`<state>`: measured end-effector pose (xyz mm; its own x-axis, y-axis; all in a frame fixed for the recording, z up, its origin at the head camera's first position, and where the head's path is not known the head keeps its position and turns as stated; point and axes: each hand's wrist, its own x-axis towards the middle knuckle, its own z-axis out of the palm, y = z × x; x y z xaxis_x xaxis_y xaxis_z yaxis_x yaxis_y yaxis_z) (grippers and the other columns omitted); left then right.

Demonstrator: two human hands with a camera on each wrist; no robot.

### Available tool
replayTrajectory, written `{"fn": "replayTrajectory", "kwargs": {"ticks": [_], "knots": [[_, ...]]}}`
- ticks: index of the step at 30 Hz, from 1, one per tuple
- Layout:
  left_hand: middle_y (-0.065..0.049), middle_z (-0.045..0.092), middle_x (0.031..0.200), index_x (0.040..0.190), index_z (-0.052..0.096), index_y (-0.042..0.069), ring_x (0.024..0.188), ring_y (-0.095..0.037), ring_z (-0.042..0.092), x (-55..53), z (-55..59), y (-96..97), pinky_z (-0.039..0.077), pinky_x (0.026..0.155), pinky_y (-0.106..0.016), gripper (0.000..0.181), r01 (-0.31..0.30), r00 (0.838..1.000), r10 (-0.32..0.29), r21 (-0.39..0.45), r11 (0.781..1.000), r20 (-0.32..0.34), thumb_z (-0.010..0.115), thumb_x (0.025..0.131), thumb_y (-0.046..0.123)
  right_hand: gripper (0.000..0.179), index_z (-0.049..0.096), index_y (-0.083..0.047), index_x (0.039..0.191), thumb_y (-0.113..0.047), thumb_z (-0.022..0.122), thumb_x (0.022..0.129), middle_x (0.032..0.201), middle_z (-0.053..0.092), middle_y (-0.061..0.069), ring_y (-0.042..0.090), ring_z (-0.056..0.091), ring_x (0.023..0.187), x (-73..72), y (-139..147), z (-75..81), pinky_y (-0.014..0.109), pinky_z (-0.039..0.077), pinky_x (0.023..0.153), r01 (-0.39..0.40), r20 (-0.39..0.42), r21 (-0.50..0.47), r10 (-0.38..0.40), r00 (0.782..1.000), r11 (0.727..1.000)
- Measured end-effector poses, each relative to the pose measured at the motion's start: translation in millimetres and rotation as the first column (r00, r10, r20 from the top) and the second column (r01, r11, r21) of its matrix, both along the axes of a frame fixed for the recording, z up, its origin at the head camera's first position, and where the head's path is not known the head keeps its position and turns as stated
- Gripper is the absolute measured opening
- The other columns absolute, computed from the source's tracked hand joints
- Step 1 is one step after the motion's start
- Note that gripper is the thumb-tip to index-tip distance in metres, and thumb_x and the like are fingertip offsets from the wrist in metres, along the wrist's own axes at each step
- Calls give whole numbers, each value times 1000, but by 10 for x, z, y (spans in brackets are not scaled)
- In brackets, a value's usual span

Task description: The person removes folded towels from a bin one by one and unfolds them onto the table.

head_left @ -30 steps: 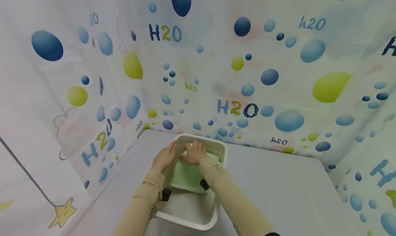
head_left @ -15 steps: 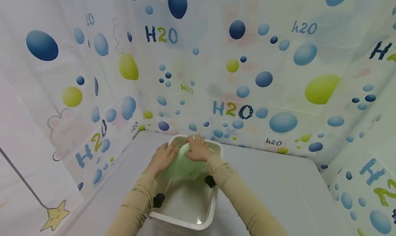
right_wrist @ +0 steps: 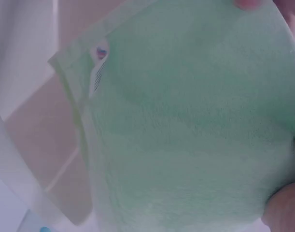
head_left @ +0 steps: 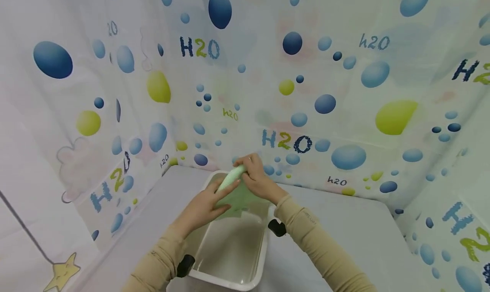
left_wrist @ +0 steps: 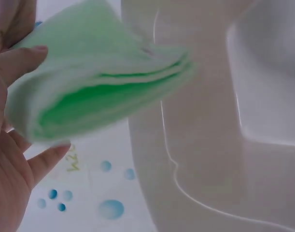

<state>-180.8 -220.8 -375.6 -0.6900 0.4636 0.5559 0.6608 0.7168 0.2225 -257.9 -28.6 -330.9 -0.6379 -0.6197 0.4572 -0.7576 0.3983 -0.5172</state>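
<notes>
A folded pale green towel (head_left: 234, 178) is held up at the far end of the off-white plastic basin (head_left: 260, 260). My right hand (head_left: 258, 177) grips its top edge, fingers curled over it. On the other side my left hand (head_left: 203, 204) holds the towel's left edge between spread fingers. Seen from the left wrist, the towel (left_wrist: 89, 72) shows several folded layers opening toward the camera. The right wrist view has its broad face (right_wrist: 186, 111) and a small white label (right_wrist: 97, 72) near one corner.
Beneath the basin is a white-covered table (head_left: 325, 232). Behind it hangs a white curtain (head_left: 260, 104) printed with blue and yellow drops. Black wrist mounts (head_left: 277, 227) sit by both sleeves, the left one overlapping the basin's near left rim.
The towel lay in the basin under both hands. It has been lifted toward the far rim and tilted upright, the right hand rising with its top edge, the left moving to its side.
</notes>
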Motion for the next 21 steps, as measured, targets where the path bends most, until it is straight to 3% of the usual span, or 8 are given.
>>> {"fn": "replayTrajectory", "kwargs": {"ticks": [5,10,13,17,21], "knots": [[-19,49,130,135,48,27,96,-25,62,82,25,61,56,72,-35,63,30,998,-32,-33,999,-63,73,79,12,25,37,-1,115,5,37,90,114,39,19,24,42,92,90,204,222,31,39,77,-73,-40,-159,68,997,984],[-18,51,127,126,58,24,101,-26,60,104,65,82,56,76,-36,46,73,991,-75,-17,997,-110,68,83,9,25,22,-1,99,4,46,93,124,44,24,28,51,95,215,435,450,31,45,75,-109,-39,-246,102,994,963],[-15,53,120,115,63,21,101,-25,59,116,71,85,55,76,-35,35,97,985,-95,3,995,-143,67,83,7,26,28,0,93,6,54,89,120,51,22,27,54,101,257,559,519,29,48,78,-130,-127,-265,99,987,955],[-10,57,108,103,67,18,95,-21,61,151,56,107,54,74,-35,28,117,977,-106,48,992,-186,69,80,3,21,46,-1,81,12,62,81,109,60,21,20,58,104,292,719,520,23,50,84,-149,-283,-315,57,957,937],[-8,60,103,101,67,15,92,-19,61,230,70,177,55,73,-34,25,133,973,-107,120,984,-206,66,81,1,22,57,-3,72,19,62,76,102,63,22,7,56,107,376,916,444,15,48,87,-156,-313,-374,34,949,914]]}}
